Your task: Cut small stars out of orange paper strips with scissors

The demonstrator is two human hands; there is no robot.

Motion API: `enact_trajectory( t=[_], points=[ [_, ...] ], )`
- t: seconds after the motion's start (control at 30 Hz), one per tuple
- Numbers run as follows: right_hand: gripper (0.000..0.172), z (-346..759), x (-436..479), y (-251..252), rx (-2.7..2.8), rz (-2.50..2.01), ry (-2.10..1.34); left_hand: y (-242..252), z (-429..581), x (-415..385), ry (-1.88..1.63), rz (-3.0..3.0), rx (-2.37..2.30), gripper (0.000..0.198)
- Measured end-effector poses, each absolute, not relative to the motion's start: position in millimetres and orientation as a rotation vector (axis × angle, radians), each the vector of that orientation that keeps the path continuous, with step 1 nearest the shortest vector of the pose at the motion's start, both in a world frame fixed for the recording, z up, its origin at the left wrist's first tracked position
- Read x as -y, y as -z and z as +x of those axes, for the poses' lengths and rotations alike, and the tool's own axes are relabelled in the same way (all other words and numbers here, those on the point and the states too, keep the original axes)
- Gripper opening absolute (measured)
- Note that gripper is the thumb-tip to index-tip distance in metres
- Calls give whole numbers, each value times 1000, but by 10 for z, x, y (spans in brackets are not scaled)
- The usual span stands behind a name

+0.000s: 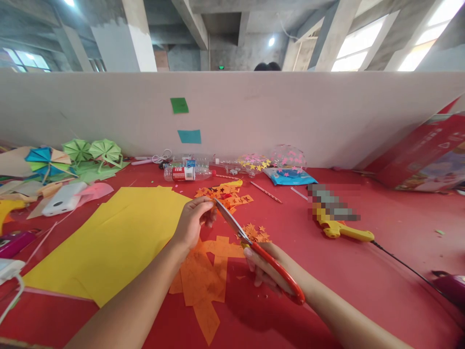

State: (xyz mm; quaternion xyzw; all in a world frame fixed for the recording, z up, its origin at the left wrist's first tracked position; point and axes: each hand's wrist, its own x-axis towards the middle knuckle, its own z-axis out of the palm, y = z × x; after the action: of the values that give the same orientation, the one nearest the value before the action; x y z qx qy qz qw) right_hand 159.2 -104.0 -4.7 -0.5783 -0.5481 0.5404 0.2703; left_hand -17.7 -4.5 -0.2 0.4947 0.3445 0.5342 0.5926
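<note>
My right hand (267, 264) is closed round the red handle of a pair of scissors (236, 227), whose blades point up and left. Their tips reach the fingertips of my left hand (194, 218), which is closed in a pinch. A small piece of orange paper appears to be in that pinch, mostly hidden by the fingers. Just beyond lie orange strips with star-shaped holes (241, 198). Cut orange stars (256, 232) form a pile behind the scissors. Larger orange paper scraps (205, 276) lie below my hands on the red table (399, 252).
Yellow sheets (119, 237) lie at left, near a white device (63, 198) and folded paper umbrellas (105, 151). Plastic bottles (183, 173), a striped straw (266, 192) and a blue packet (290, 176) are farther back. A corded yellow tool (345, 231) lies right, before a red box (425, 155).
</note>
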Motion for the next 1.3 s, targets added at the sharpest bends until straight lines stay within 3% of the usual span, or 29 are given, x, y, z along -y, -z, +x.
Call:
enact_trajectory(
  t=[0.87,1.3],
  points=[
    [46,1532,1045,-19,1421,-1570,-1408,51,-193,47,-1122,1194,-714,14],
    [50,1558,1021,40,1452,-1635,-1390,51,-205,13,-1276,1096,-762,15]
  ],
)
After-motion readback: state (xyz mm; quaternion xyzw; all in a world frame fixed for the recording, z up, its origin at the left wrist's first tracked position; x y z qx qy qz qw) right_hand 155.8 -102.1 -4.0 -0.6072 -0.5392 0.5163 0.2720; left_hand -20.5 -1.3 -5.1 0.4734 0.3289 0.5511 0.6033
